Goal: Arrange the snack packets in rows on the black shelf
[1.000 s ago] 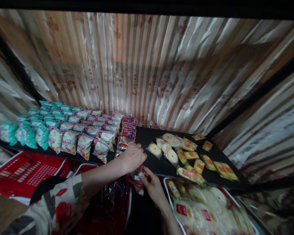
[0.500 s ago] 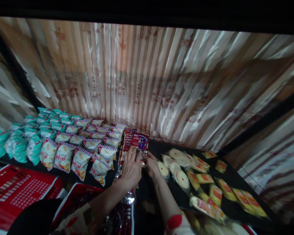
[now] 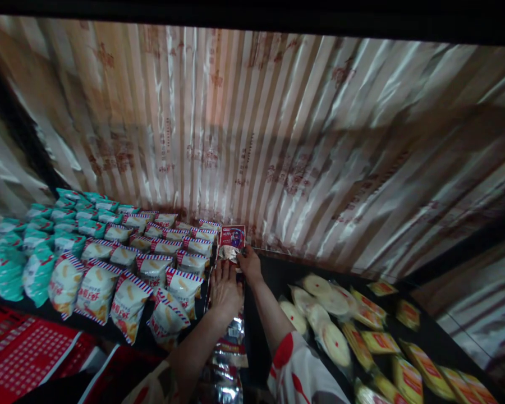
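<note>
A dark red printed snack packet lies at the back of a narrow row, close to the wrapped back panel. My right hand pinches its right edge, with the fingertips partly hidden. Just in front, my left hand lies flat with fingers stretched out over the packets of the row, touching them. Toward me a strip of shiny silver and red packets runs below my left wrist. White snack bags with striped tops stand directly left of my left hand.
Teal bags stand at the far left. To the right, round pale wrapped pieces and yellow packets lie on the black shelf. Red crates sit below at the front left. Striped plastic sheeting covers the back.
The red packet has gone from tilted and overlapping to lying straight in line with the row. My right hand has moved up along its edge; my left hand has flattened, and the view has shifted.
</note>
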Demonstrator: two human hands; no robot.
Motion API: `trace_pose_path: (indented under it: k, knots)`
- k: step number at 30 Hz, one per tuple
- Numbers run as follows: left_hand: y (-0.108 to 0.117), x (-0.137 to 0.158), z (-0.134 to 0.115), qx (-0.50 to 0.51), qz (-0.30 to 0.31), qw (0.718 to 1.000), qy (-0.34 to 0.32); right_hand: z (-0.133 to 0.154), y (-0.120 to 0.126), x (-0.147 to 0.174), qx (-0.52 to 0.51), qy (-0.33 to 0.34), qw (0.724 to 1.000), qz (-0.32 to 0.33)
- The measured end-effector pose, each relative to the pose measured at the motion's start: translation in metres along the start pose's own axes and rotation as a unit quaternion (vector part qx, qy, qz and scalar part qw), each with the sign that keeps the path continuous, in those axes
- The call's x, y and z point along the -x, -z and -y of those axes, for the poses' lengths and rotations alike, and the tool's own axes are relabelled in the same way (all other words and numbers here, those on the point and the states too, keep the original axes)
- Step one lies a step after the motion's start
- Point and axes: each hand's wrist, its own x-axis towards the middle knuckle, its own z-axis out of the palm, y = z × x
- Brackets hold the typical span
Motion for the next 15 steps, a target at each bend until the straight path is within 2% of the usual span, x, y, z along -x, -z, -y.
trace_pose_path:
  k: [3,7,11,15]
  knots:
    - [-0.001,-0.003,0.0,0.001,-0.013,1.0,-0.003,0.005,0.001,0.006,0.115,0.029,0.993,-0.027]
    - [-0.006,-0.006,0.001,0.008,-0.039,0.999,-0.012,0.005,-0.002,0.015,0.234,0.086,0.967,-0.048]
    - [-0.012,-0.005,0.004,0.015,-0.057,0.998,-0.004,-0.001,-0.008,0.011,0.25,0.152,0.956,-0.036]
    - [-0.016,-0.004,0.005,0.019,-0.05,0.999,-0.004,-0.002,-0.012,0.001,0.246,0.172,0.954,0.011]
